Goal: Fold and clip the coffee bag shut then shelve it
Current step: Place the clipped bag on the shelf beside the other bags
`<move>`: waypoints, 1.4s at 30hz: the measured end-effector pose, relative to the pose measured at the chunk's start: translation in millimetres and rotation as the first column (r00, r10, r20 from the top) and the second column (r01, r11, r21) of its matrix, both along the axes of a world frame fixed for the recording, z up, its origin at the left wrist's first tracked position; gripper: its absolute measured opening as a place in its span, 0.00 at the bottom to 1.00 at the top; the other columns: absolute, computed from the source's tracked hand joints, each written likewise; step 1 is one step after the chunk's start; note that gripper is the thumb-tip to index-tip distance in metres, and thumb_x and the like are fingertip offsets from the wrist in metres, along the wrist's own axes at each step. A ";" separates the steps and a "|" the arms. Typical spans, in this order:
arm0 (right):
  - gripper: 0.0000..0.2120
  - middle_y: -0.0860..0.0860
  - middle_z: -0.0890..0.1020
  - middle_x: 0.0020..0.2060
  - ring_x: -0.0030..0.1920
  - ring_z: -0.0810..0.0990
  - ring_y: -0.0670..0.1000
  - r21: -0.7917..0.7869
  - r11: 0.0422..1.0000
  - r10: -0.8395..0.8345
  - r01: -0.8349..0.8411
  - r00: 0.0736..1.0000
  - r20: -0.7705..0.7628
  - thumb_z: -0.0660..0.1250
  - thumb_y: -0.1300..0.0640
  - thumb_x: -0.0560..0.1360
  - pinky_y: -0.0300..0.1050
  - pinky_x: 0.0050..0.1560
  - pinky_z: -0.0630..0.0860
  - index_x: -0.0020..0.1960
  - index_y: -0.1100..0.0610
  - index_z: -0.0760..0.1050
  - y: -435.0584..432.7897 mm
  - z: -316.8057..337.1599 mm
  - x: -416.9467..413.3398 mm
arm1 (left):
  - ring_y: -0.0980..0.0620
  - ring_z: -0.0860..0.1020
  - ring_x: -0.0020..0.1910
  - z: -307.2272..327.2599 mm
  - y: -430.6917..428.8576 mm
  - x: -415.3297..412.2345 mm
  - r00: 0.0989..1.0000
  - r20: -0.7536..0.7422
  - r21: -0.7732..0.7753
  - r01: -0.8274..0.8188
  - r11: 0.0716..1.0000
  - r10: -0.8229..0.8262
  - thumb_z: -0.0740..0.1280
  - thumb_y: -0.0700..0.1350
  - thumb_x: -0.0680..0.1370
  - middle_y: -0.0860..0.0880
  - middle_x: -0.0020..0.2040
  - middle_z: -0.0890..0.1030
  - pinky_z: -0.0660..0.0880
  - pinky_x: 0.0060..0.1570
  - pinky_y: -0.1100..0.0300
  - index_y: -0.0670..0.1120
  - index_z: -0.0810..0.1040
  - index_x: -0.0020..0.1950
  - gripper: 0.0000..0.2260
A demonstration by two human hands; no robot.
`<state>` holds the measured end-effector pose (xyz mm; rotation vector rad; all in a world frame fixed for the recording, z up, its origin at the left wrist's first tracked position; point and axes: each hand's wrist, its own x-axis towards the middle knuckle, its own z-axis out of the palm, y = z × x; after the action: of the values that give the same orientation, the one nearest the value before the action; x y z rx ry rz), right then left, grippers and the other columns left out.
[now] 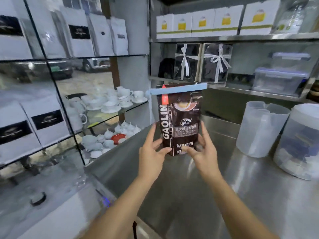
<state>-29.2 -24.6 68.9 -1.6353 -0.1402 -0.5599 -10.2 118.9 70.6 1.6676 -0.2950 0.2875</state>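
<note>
Two hands: both hold one coffee bag upright at the centre of the frame, above a steel counter [172, 195].
Far left: glass shelves [51, 80] carry white pouches with dark labels; lower down, white cups and saucers [119, 100].
Left hand [151, 150]: grasping the bag's lower left edge, thumb across the front, fingers reaching up the side.
Coffee bag [181, 121]: dark, printed "BAKED COFFEE", lifted clear of the counter as far as can be told; its base is hidden by the thumbs.
Clip [176, 89]: a long pale blue bar clamped across the folded top, wider than the bag and sticking out on both sides.
Right hand [202, 149]: grasping the lower right edge, thumb on the front, fingers behind.
Upper right: steel shelf [259, 93] with two ribboned gift boxes [202, 62] and lidded plastic tubs [279, 80]; yellow-labelled white boxes sit higher up.
Far right: two cloudy plastic jugs [262, 128] stand on the counter.
Stage: folding and clipping look finished; shelving is what remains.
Doing it well: keep the bag upright, support its base, steer the overhanging clip ends past the gift boxes, and seat it flat before letting go.
</note>
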 end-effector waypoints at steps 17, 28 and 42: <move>0.37 0.40 0.76 0.50 0.49 0.76 0.35 -0.072 0.996 0.061 -0.051 0.988 0.143 0.73 0.71 0.62 0.48 0.58 0.76 0.54 0.36 0.63 133.9 22.5 -37.7 | 0.70 0.76 0.46 29.8 130.3 -50.9 0.970 0.075 -0.071 -0.224 0.972 0.229 0.72 0.29 0.65 0.55 0.53 0.79 0.74 0.53 0.62 0.56 0.72 0.62 0.32; 0.36 0.36 0.76 0.50 0.47 0.76 0.32 -0.097 0.966 0.255 -0.240 0.948 0.190 0.73 0.70 0.62 0.30 0.51 0.74 0.52 0.33 0.64 267.2 45.5 -81.4 | 0.59 0.79 0.44 60.6 262.0 -125.6 0.931 0.089 -0.123 -0.342 0.931 0.354 0.70 0.27 0.65 0.48 0.52 0.78 0.78 0.45 0.65 0.53 0.68 0.64 0.34; 0.34 0.38 0.76 0.48 0.46 0.75 0.29 -0.117 0.781 0.623 -0.613 0.753 0.213 0.74 0.70 0.61 0.25 0.47 0.71 0.56 0.44 0.63 504.7 88.2 -126.2 | 0.56 0.81 0.45 102.7 476.7 -231.6 0.716 0.108 -0.135 -0.677 0.724 0.690 0.70 0.27 0.65 0.53 0.51 0.80 0.80 0.45 0.52 0.58 0.71 0.59 0.32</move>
<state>-155.4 480.1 157.0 -1.4356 -0.8541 -0.2319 -241.8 595.6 173.3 1.6145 0.2503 0.9809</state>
